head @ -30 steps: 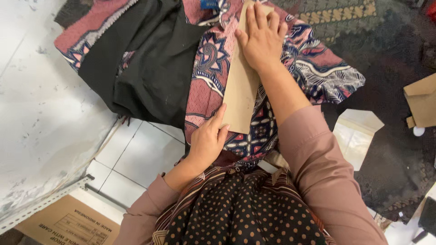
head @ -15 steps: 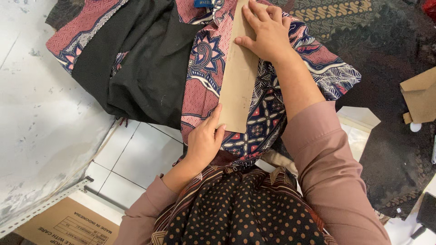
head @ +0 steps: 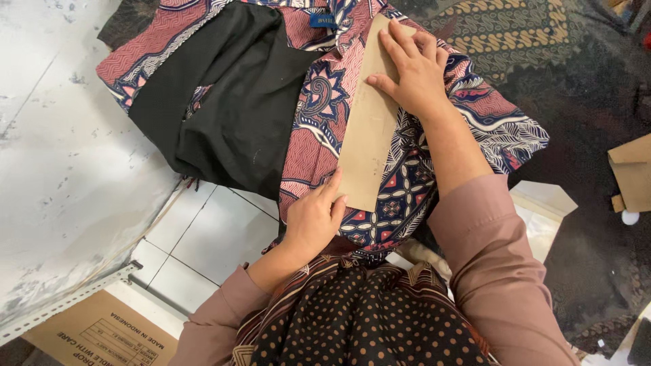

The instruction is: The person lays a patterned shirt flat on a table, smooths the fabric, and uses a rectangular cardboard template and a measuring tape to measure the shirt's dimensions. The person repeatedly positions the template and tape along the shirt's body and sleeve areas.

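We see a patterned batik shirt [head: 420, 169] spread out, with a long brown cardboard strip [head: 366, 135] lying on it, long axis running away from the body. The right hand [head: 413, 71] presses its far end, fingers flat and apart; the left hand [head: 312, 220] touches its near corner, fingers loosely together.

White floor tiles [head: 203, 244], marbled tabletop [head: 54, 169]
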